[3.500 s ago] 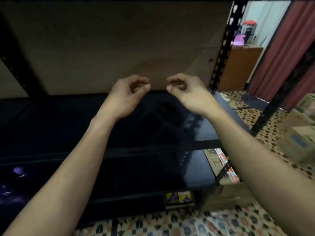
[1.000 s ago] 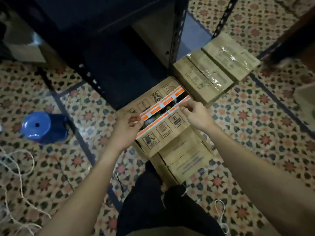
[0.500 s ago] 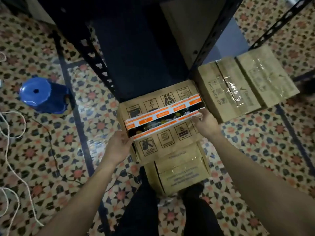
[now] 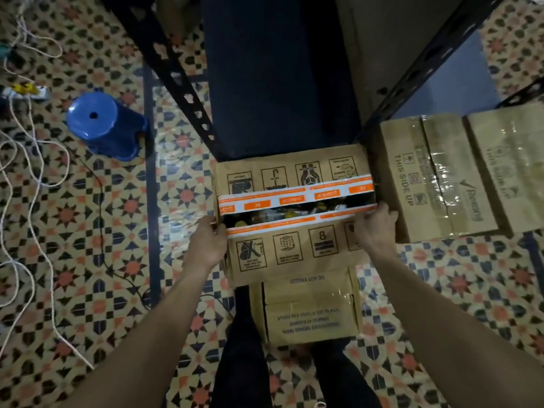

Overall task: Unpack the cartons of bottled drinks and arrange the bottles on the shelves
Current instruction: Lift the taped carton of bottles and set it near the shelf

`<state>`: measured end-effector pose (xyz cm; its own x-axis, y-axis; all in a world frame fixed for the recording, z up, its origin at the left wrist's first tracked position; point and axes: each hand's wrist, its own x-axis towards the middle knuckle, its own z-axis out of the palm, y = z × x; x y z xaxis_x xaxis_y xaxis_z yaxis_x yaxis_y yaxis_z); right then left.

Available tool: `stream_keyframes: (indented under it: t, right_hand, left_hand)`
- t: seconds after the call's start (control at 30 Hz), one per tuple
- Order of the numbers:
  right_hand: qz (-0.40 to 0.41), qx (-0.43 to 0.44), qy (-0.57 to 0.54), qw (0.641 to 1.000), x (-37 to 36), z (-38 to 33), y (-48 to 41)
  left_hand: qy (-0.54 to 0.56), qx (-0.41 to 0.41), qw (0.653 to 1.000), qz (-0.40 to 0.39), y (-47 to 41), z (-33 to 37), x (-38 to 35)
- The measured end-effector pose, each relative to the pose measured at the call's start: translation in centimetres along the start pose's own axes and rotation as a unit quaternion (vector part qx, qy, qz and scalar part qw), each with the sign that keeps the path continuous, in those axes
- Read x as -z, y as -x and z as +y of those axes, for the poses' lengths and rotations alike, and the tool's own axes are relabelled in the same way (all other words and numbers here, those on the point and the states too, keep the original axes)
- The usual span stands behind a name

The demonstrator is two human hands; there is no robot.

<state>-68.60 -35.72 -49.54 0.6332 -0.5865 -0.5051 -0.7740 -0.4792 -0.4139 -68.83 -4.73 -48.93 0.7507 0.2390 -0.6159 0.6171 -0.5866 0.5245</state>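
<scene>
A brown carton with handling symbols and orange-and-white tape sits on the floor in front of the dark shelf unit. Its two top flaps are parted a little, and bottle caps show in the dark gap. My left hand grips the left end of the near flap. My right hand grips the flap's right end at the carton's corner. A second, sealed carton lies just below it, between my legs.
Two taped cartons marked THIS SIDE UP stand to the right. A blue plastic stool is on the patterned tile floor at left, with white rope and a cable trailing near it. Black perforated shelf uprights frame the carton.
I have looked down from the shelf to the floor cartons. Both hands moved from the taped seam's middle outward to the near flap's two ends, and the gap between the flaps widened.
</scene>
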Motion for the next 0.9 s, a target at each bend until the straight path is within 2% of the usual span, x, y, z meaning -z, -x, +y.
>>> stream_keyframes:
  t: [0.17,0.33,0.47,0.73,0.9]
  right_hand:
    - [0.009,0.043,0.135,0.990,-0.8,0.7,-0.9]
    - [-0.004,0.043,0.158,0.986,-1.4,0.7,-1.6]
    - [-0.005,0.030,0.144,0.989,-1.2,0.7,-1.1]
    - [0.007,0.059,0.033,0.998,-2.1,0.5,4.2]
    - [-0.062,0.030,0.053,0.996,-1.4,0.0,4.9]
  left_hand:
    - [-0.016,-0.005,1.000,0.012,-2.3,-0.3,-0.2]
    - [-0.099,-0.063,0.993,-0.015,-2.7,-1.5,1.4]
    - [-0.120,-0.102,0.987,-0.038,-2.2,-3.2,3.0]
    - [-0.137,-0.067,0.988,-0.035,-0.6,-7.6,6.0]
    - [-0.170,-0.047,0.984,-0.022,-1.9,-8.4,6.2]
